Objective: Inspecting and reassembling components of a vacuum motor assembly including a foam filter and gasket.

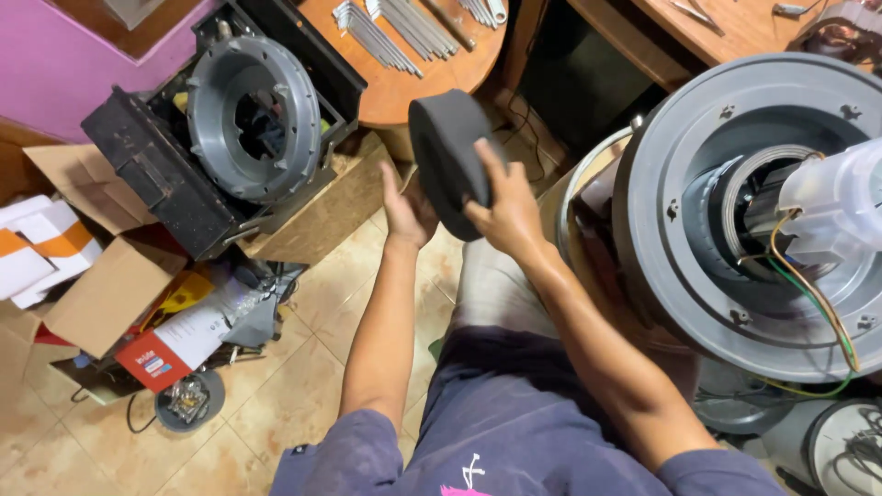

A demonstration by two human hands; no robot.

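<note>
While both hands [459, 207] gripped the dark foam disc [447, 152] above the floor [303, 386], the grey motor housing [744, 220] sat open, wires exposed.

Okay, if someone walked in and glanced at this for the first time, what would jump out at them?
First, the dark grey round cap at the centre, held up between the left hand and right hand. Next, the big grey motor housing with loose wires filling the right side. Then the black casing with a grey ring at upper left.
</note>
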